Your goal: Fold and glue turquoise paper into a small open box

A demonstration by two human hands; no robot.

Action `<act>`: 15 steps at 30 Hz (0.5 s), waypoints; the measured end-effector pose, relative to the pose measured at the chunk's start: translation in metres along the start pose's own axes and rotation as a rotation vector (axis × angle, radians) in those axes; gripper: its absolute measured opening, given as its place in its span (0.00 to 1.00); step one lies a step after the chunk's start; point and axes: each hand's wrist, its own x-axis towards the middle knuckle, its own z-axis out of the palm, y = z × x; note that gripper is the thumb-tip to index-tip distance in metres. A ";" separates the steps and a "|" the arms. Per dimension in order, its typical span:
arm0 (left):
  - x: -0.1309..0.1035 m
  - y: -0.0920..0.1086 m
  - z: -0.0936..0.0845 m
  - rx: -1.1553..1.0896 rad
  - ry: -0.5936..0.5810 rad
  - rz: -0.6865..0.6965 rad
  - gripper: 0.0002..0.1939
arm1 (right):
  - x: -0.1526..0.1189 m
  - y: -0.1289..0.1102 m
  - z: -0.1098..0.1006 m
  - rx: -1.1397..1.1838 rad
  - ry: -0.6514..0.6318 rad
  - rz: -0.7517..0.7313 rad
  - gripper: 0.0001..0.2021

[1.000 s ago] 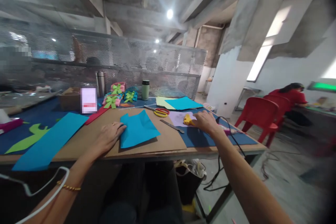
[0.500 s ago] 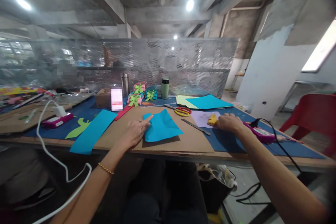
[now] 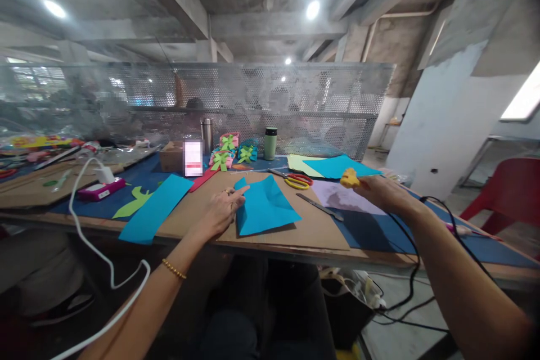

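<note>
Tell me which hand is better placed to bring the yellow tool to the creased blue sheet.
Right, I'd judge: the right hand holds the yellow tool, while the left hand is at the left edge of the creased blue sheet.

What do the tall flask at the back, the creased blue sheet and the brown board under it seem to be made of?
The tall flask looks like metal, perhaps steel, with a silvery sheen. The creased blue sheet seems to be matte paper or thin card: it holds folds and raised corners. The brown board is probably cardboard, going by its flat, dull tan surface.
</note>
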 end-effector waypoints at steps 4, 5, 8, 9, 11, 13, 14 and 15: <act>-0.001 0.003 -0.003 -0.051 0.014 -0.027 0.31 | -0.002 -0.027 -0.022 0.492 0.025 -0.218 0.17; -0.001 0.003 -0.003 -0.044 0.010 -0.024 0.31 | -0.003 -0.039 -0.027 0.654 0.014 -0.277 0.19; -0.001 0.004 -0.004 -0.023 -0.002 -0.038 0.31 | -0.004 -0.083 -0.037 1.047 -0.061 -0.403 0.22; -0.001 0.004 -0.003 -0.024 -0.003 -0.047 0.31 | -0.002 -0.098 -0.039 1.131 -0.084 -0.441 0.22; -0.002 0.004 -0.003 -0.040 0.003 -0.064 0.31 | 0.004 -0.128 -0.041 1.250 -0.189 -0.516 0.21; -0.002 0.003 -0.002 -0.069 0.011 -0.070 0.30 | 0.013 -0.154 -0.040 1.319 -0.267 -0.544 0.20; -0.001 0.002 -0.001 -0.082 0.015 -0.074 0.30 | 0.018 -0.165 -0.037 1.338 -0.282 -0.546 0.19; -0.001 0.001 0.000 -0.092 0.022 -0.080 0.30 | 0.023 -0.175 -0.034 1.338 -0.300 -0.530 0.18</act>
